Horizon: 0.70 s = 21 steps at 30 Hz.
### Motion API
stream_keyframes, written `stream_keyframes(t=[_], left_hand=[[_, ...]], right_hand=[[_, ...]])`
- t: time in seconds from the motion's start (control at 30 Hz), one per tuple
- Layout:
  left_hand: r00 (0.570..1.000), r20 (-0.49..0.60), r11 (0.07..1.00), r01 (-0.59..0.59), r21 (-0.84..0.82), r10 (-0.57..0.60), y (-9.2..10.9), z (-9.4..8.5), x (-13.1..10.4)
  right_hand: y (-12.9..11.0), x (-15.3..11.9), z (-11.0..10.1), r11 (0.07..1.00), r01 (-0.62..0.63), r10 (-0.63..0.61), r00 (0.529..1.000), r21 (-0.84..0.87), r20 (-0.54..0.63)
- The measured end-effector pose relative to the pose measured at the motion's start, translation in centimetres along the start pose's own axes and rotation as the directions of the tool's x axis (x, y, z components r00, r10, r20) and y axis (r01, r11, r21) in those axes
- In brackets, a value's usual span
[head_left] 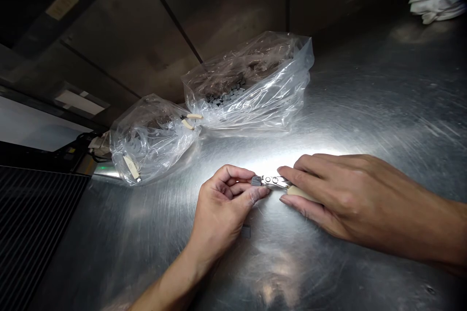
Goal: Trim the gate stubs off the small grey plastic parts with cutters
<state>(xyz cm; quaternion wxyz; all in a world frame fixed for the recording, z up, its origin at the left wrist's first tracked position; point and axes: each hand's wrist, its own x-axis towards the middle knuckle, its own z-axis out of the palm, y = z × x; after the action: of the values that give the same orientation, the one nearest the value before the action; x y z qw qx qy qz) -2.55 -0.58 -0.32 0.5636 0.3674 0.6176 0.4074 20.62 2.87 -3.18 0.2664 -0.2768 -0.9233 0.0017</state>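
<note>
Between its thumb and fingers, my left hand [228, 199] pinches a small grey piece [256, 181]. Metal pliers [275, 181] with cream handles are in my right hand [339, 192], whose fingers wrap round the handles. The plier jaws touch the right side of the grey piece. Another flat grey piece [245, 231] lies on the metal table [310, 272], just right of my left wrist.
Behind my hands, a clear plastic bag [262, 102] holds many grey pieces. A second clear bag [153, 141] sits to its left. Cream-handled cutters [192, 116] lie between them, and a cream tool [131, 167] rests at the left bag. A white cloth [436, 4] lies far right.
</note>
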Motion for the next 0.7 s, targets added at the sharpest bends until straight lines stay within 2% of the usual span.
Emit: stream_keyframes(t=[0.17, 0.7], left_hand=[[1.000, 0.005, 1.000, -0.023, -0.014, 0.023, -0.40, -0.13, 0.02], [1.000, -0.007, 1.000, -0.009, 0.005, 0.009, 0.19, 0.08, -0.25]], right_hand=[[-0.03, -0.02, -0.13, 1.000, 0.008, -0.008, 1.000, 0.006, 0.010], [-0.06, -0.08, -0.06, 0.999, -0.019, 0.019, 1.000, 0.051, 0.015]])
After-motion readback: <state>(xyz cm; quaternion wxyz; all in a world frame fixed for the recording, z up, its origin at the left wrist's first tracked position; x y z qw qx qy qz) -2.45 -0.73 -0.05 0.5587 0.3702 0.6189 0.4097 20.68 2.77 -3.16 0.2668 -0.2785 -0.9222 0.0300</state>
